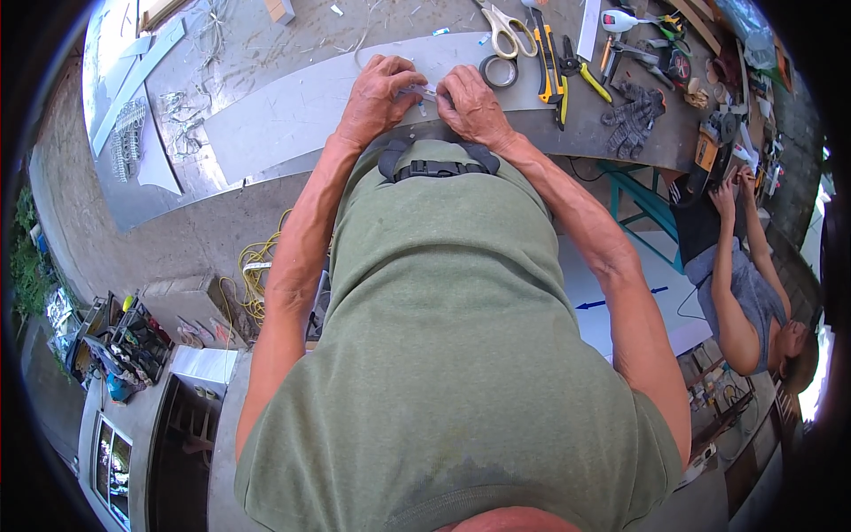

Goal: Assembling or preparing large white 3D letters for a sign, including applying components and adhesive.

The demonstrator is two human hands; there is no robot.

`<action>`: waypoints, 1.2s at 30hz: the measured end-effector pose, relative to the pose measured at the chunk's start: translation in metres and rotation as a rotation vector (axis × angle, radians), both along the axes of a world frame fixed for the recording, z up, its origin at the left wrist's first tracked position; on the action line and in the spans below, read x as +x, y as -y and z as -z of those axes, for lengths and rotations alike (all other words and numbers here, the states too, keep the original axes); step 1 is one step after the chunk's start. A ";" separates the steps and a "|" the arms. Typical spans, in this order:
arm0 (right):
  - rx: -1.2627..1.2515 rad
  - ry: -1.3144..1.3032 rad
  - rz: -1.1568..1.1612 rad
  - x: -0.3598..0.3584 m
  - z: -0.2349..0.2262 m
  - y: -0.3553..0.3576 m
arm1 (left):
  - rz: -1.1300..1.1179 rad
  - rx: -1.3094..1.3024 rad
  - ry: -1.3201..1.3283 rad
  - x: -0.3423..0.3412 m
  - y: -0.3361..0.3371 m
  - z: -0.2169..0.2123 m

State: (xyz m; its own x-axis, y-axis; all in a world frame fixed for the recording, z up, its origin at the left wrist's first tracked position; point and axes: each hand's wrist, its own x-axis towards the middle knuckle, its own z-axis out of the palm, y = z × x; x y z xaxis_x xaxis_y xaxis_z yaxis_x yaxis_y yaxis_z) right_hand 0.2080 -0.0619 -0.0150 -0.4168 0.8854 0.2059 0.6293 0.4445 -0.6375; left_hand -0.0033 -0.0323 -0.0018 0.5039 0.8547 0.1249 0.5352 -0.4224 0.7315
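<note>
My left hand (381, 99) and my right hand (474, 105) are close together over the near edge of a long pale sheet (288, 111) on the workbench. Both have their fingers pinched on a small whitish piece (429, 91) that spans the gap between them. Its kind is too small to make out, and the fingers hide its ends. Just beyond my right hand lie a roll of black tape (499, 72) and white-handled scissors (508, 34). A yellow and black utility knife (550, 78) rests farther right.
Pliers with yellow-green handles (596, 83), a grey glove (633, 120) and a hammer (640, 58) lie on the right of the bench. Pale cut strips (137, 80) and tangled thin wires (183, 124) are at the left. Another person (740, 293) works at the far right.
</note>
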 end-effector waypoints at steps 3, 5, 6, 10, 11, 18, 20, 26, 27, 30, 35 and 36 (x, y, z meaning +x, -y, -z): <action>0.002 0.009 -0.004 0.000 0.000 0.000 | 0.004 -0.002 -0.007 -0.001 0.000 0.000; -0.002 0.013 -0.005 0.000 0.001 -0.001 | 0.006 -0.001 -0.009 0.000 -0.001 0.000; 0.001 0.005 -0.006 0.000 0.001 -0.001 | 0.008 0.001 -0.011 0.000 -0.001 0.000; 0.007 0.013 0.000 -0.002 0.001 -0.002 | 0.006 0.008 -0.004 0.000 -0.001 -0.001; 0.008 0.013 0.001 -0.002 0.001 -0.002 | 0.014 0.008 -0.004 0.000 -0.002 -0.001; 0.011 0.018 -0.002 -0.002 0.001 -0.002 | 0.018 0.009 -0.006 0.000 -0.001 -0.002; 0.016 0.021 0.001 -0.001 0.001 -0.001 | 0.022 0.014 -0.008 -0.001 -0.002 0.000; 0.011 0.023 -0.005 -0.001 0.001 -0.001 | 0.032 0.043 -0.022 0.000 -0.003 0.002; 0.006 0.019 -0.006 0.000 0.002 -0.001 | 0.033 0.051 -0.020 0.000 -0.003 0.002; 0.003 0.014 -0.006 0.000 0.002 -0.001 | 0.021 0.061 -0.015 0.002 -0.002 0.002; 0.002 0.007 -0.006 0.002 0.000 -0.001 | 0.007 0.044 -0.011 0.003 0.000 0.001; -0.006 -0.005 -0.011 0.002 -0.001 0.000 | 0.004 0.046 -0.014 0.003 0.000 0.002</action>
State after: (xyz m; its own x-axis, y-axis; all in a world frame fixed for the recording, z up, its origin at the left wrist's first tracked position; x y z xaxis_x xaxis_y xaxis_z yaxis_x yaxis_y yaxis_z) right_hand 0.2103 -0.0617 -0.0143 -0.4257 0.8819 0.2023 0.6213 0.4475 -0.6433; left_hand -0.0006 -0.0327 -0.0035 0.5093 0.8462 0.1568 0.5434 -0.4574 0.7039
